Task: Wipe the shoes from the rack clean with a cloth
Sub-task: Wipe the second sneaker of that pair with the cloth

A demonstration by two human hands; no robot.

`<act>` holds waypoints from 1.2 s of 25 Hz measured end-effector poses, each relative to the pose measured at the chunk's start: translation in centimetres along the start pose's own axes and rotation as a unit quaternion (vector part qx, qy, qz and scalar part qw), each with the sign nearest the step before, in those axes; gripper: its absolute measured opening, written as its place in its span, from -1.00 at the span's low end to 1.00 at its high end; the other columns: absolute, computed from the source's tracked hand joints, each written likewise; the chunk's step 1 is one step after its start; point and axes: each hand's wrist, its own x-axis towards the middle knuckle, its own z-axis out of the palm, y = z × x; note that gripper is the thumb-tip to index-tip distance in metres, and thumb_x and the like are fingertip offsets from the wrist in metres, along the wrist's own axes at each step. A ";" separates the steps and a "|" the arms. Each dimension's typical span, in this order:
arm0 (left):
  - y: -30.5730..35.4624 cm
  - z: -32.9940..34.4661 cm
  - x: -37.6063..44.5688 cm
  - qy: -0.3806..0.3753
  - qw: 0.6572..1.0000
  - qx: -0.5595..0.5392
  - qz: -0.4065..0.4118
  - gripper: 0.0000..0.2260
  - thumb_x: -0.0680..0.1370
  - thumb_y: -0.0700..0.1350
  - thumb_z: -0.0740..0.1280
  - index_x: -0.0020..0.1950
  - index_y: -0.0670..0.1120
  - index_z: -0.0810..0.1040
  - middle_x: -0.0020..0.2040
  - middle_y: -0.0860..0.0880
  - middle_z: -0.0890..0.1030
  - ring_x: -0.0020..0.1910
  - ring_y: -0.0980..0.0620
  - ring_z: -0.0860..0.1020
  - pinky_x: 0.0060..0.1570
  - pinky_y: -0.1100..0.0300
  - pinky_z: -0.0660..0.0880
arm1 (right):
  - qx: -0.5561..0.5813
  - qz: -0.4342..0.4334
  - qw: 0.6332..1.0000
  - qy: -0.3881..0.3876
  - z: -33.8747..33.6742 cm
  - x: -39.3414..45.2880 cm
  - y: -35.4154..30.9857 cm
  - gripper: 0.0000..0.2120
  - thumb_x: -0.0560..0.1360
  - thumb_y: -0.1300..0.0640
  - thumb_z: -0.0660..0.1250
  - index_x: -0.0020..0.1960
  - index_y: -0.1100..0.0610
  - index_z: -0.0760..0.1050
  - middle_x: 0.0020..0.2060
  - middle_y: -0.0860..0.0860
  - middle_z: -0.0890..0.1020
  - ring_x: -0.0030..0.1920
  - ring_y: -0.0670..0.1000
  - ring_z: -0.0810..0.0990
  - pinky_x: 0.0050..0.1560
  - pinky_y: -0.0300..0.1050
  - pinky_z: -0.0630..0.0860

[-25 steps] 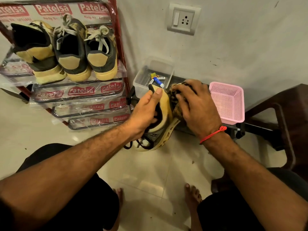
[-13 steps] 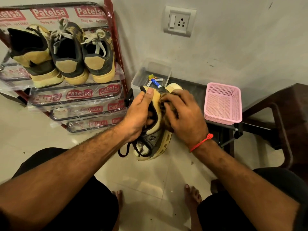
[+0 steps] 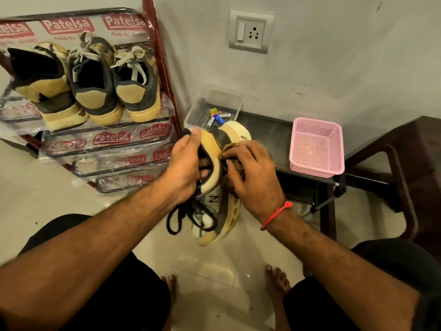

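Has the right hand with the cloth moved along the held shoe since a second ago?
Yes. The right hand slid from the pink mesh basket toward the shoe's collar.

Four shoes in all: three stand heel-out in a row on the top shelf of the rack, namely a left shoe, a middle shoe and a right shoe, and one held shoe is to the right of the rack. One cloth lies against the held shoe. Two hands: a left hand and a right hand. Right of the rack: one clear tub with several small items inside, count uncertain; one pink basket; one wall socket above; two bare feet below.
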 end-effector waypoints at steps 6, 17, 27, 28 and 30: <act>0.2 -0.4 0.7 -0.065 0.997 0.031 -0.011 -0.63 0.72 0.11 0.14 0.27 -0.13 0.54 0.13 -0.10 0.68 0.06 -0.02 0.66 0.13 0.00 0.63 | 0.245 0.152 0.955 0.068 -0.1 0.9 1.1 -0.88 0.53 0.20 0.41 0.03 0.03 0.59 0.01 0.00 0.61 0.07 -0.02 0.61 0.15 0.08 0.57; 1.0 -2.2 1.2 -0.090 0.722 0.551 0.408 -0.60 0.70 0.18 0.08 0.32 -0.10 0.40 -0.27 0.10 0.56 -0.34 0.07 0.55 -0.32 0.10 0.47 | 0.359 0.192 0.909 0.089 0.0 1.4 0.2 -0.88 0.56 0.29 0.37 0.09 0.16 0.54 0.00 0.06 0.65 0.03 -0.03 0.66 0.07 -0.11 0.62; 1.3 -2.9 2.9 -0.051 0.938 0.215 0.266 -0.65 0.66 0.04 0.25 0.35 -0.14 0.51 0.14 -0.06 0.71 0.11 -0.06 0.69 0.20 -0.18 0.58 | -0.015 -0.147 0.983 -0.109 1.4 -2.1 -2.2 -0.68 0.56 0.12 0.34 0.31 0.05 0.50 0.25 0.06 0.51 0.15 0.12 0.50 0.11 0.12 0.52; 1.3 -2.9 2.9 -0.063 0.944 0.200 0.254 -0.66 0.66 0.02 0.24 0.35 -0.13 0.51 0.15 -0.06 0.71 0.12 -0.06 0.68 0.22 -0.18 0.58 | -0.041 -0.194 0.974 -0.111 1.5 -2.0 -2.3 -0.71 0.58 0.12 0.31 0.29 0.07 0.51 0.23 0.09 0.53 0.11 0.15 0.51 0.07 0.11 0.53; 1.0 -2.6 2.5 -0.093 0.943 0.210 0.241 -0.68 0.67 0.02 0.24 0.33 -0.13 0.52 0.11 -0.07 0.71 0.07 -0.07 0.69 0.18 -0.16 0.59 | -0.042 -0.191 0.978 -0.073 1.0 -0.3 -1.1 -0.73 0.59 0.13 0.28 0.26 0.13 0.56 0.21 0.15 0.55 0.10 0.18 0.52 0.08 0.08 0.54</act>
